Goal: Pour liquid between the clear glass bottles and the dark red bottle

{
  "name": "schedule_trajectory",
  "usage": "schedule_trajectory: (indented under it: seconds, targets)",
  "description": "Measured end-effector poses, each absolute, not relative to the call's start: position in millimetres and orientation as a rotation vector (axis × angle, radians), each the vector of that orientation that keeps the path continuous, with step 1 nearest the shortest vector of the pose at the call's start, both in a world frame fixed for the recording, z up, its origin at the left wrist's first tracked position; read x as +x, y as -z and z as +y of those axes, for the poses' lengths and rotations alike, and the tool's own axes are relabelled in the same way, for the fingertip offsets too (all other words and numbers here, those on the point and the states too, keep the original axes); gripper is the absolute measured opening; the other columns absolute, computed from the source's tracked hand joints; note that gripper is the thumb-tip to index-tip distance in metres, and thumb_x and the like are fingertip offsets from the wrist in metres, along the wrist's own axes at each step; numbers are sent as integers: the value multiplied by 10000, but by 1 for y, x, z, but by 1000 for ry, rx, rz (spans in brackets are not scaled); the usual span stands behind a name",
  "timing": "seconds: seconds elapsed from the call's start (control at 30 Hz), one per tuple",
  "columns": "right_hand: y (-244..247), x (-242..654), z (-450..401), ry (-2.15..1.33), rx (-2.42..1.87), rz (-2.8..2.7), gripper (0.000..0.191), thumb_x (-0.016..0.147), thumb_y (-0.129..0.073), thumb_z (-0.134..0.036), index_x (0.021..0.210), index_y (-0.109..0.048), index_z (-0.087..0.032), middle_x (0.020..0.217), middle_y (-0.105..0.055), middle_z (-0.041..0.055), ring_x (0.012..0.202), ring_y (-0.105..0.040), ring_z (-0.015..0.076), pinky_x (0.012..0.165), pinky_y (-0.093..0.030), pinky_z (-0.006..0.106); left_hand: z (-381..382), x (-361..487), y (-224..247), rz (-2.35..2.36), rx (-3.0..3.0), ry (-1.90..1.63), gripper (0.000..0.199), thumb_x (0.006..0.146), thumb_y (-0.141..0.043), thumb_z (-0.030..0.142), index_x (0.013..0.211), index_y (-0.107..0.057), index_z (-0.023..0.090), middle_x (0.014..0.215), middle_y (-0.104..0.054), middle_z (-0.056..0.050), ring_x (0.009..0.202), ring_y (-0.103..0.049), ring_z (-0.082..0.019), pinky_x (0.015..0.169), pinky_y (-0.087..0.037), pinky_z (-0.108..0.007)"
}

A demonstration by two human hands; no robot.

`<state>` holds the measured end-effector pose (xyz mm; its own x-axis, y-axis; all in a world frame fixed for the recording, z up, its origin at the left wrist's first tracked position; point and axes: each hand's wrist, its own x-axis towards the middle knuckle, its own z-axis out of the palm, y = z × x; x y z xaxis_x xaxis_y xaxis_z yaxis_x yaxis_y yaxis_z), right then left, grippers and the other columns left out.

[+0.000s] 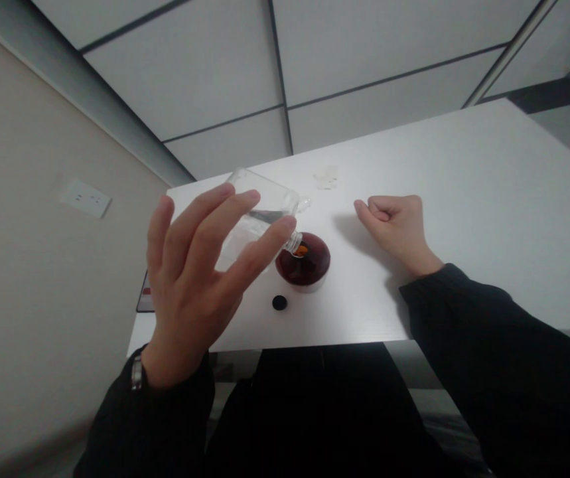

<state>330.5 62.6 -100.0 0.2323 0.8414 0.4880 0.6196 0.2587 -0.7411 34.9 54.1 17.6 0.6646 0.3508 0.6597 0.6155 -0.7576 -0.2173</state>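
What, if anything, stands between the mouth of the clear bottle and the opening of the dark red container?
Nothing visible does. The left hand tilts the clear bottle, its neck at the opening of the dark red container. The black disc lies aside on the table.

A clear, colorless bottle (269, 188) is tipped on its side above a white tabletop (474, 219), its ribbed, uncapped neck angled down at a round vessel (317, 264) with a glossy, dark red top. The vessel sits upright, pale around its lower side, a patch of bright orange showing at the opening beneath the bottle's mouth — whether the two touch cannot be made out. A small, round black cap (279, 303) lies flat on the tabletop — near the vessel, just apart from its base.
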Motion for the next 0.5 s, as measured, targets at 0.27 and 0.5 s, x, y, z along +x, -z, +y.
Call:
schedule_trajectory:
  seconds: [0.27, 0.5]
  targets:
    - [100, 331, 63, -275, -1446, -1470, 575, 921, -619, -401, 577, -188, -240, 541, -159, -58, 541, -163, 104, 546, -197, 316, 57, 33, -15, -772, -2501, 896, 673, 985, -697, 85, 1522, -575, 473, 1518, -671, 34, 1462, -622, -269, 1399, -266, -608]
    - [101, 332, 63, -269, -1484, -1476, 594, 933, -620, -431, 581, -182, -237, 539, -160, -56, 550, -168, 108, 553, -214, 315, 57, 32, -16, -777, -2518, 866, 692, 990, -692, 86, 1537, -553, 488, 1533, -659, 47, 1471, -612, -276, 1397, -261, -632]
